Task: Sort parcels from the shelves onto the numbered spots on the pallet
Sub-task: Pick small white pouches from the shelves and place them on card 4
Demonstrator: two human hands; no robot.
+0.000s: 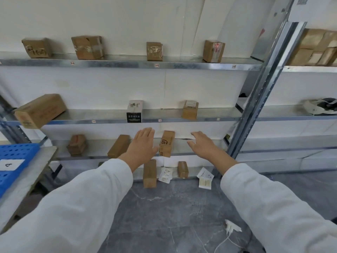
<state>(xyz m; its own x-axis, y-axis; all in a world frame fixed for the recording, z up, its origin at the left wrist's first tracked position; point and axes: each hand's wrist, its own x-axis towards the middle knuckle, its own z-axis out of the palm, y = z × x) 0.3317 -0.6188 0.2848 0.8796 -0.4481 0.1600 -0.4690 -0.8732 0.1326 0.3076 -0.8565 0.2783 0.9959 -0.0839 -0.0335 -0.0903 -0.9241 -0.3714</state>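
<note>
While the blue pallet [18, 152] sat far left, the left grip [144, 143], fingers spread and holding nothing, flanked an upright brown parcel [165, 143] at the shelf's [94, 146] front edge, with the right grip [202, 145] equally spread; pressing both sides evenly should prevent tipping.

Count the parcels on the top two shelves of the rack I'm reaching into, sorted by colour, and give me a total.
Brown cardboard boxes: 6
Black-and-white printed carton: 1
Total: 7
</note>
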